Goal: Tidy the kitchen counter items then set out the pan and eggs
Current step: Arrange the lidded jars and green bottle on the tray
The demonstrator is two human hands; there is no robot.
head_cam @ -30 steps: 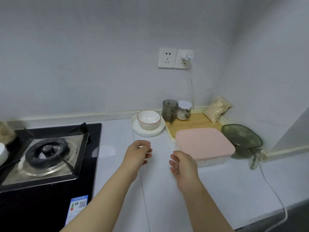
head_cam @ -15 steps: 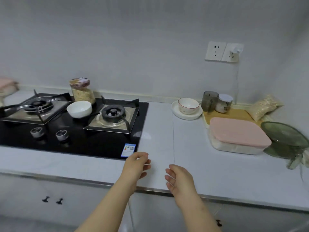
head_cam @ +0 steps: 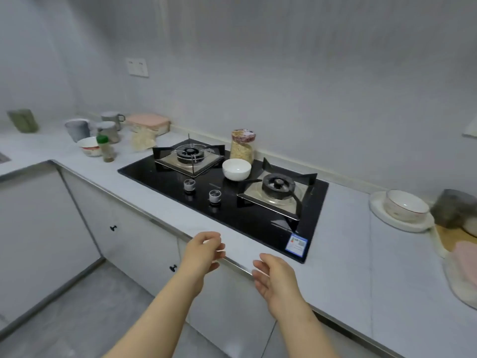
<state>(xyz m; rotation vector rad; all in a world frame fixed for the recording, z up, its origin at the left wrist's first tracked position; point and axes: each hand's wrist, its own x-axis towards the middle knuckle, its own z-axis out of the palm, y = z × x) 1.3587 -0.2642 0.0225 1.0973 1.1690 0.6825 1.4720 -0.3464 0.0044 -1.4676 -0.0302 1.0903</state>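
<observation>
Leftward my left hand (head_cam: 202,251) and right hand (head_cam: 277,282) have come, now before the black hob (head_cam: 232,215), both loosely open, empty. On the hob: two burners (head_cam: 189,153), one grain-filled jar (head_cam: 242,147), one plain white bowl (head_cam: 236,169) between them, two knobs (head_cam: 189,184).

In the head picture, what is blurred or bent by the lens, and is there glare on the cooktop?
Head view: the wide lens bends the counter edge; the right border is smeared, so the pink-lidded box and grey mug lose their outlines; the black cooktop shows faint reflections, no strong glare; light is soft, shadows weak.
</observation>
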